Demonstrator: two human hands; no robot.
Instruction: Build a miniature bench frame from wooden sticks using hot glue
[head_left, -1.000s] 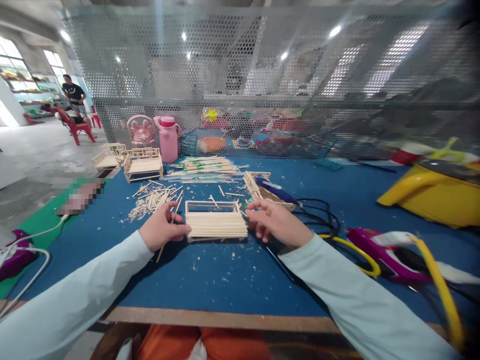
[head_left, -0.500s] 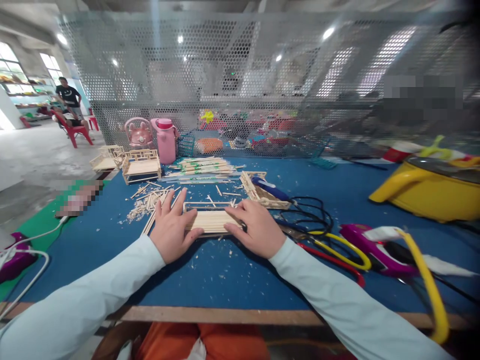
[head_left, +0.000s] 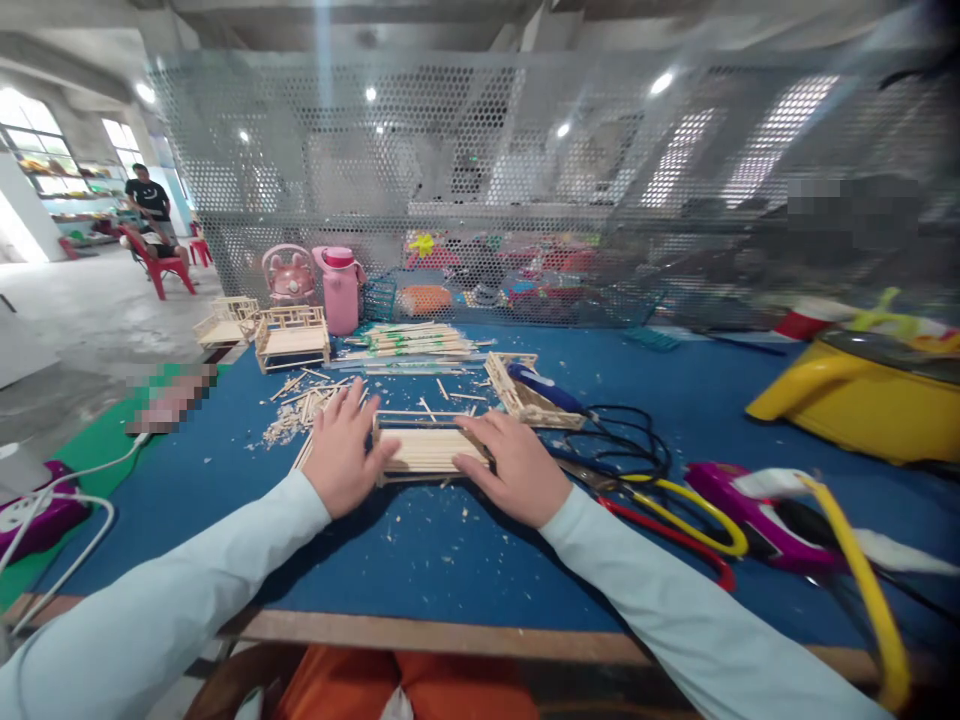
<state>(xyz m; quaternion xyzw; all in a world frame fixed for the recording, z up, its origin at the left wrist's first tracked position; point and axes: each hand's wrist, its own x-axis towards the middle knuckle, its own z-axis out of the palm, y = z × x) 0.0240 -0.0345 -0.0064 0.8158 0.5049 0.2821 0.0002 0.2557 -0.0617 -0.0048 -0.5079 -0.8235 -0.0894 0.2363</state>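
Observation:
A miniature bench [head_left: 427, 450] made of pale wooden sticks lies in front of me, its flat row of sticks facing up and a thin rail along the far side. My left hand [head_left: 341, 455] rests at its left end with fingers spread and the thumb over the sticks. Around the right end, my right hand [head_left: 514, 465] has its thumb in front and fingers behind. Loose stick offcuts [head_left: 304, 410] lie beyond my left hand. Behind my right hand sits another stick frame [head_left: 506, 390] with a blue-handled tool [head_left: 547, 388] lying across it.
Two finished stick benches [head_left: 292, 340] stand at the back left beside a pink bottle [head_left: 341, 290]. Bundled sticks [head_left: 412, 342] lie near the mesh screen [head_left: 450, 130]. To the right are yellow-handled scissors [head_left: 690, 510], black cable, a purple glue gun [head_left: 757, 515] and a yellow pot [head_left: 862, 395].
My left hand has drawn slightly left and its thumb has lifted toward the bench's end, baring more sticks. The right hand keeps its place on the bench. The whole view has shifted slightly.

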